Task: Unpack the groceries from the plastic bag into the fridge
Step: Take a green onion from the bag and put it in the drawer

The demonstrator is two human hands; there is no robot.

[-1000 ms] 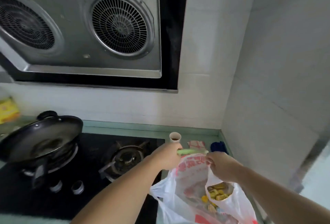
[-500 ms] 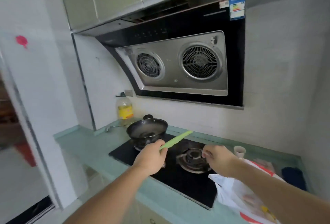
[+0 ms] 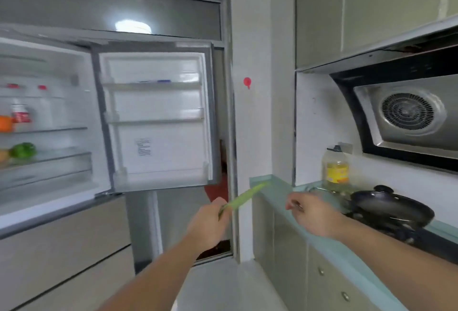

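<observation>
Inside the open fridge [image 3: 47, 102], bottles and a green vegetable [image 3: 23, 150] are sitting on shelves. The left hand [image 3: 210, 221] is gripping a long green stalk [image 3: 244, 198] in mid-air; the right hand [image 3: 313, 214] is hanging loosely curled, holding nothing.

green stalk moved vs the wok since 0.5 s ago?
Yes. The green stalk in the left hand now sits left of the wok, toward the fridge.

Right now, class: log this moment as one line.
left hand: holds green vegetable | right hand: free | fridge: open
</observation>
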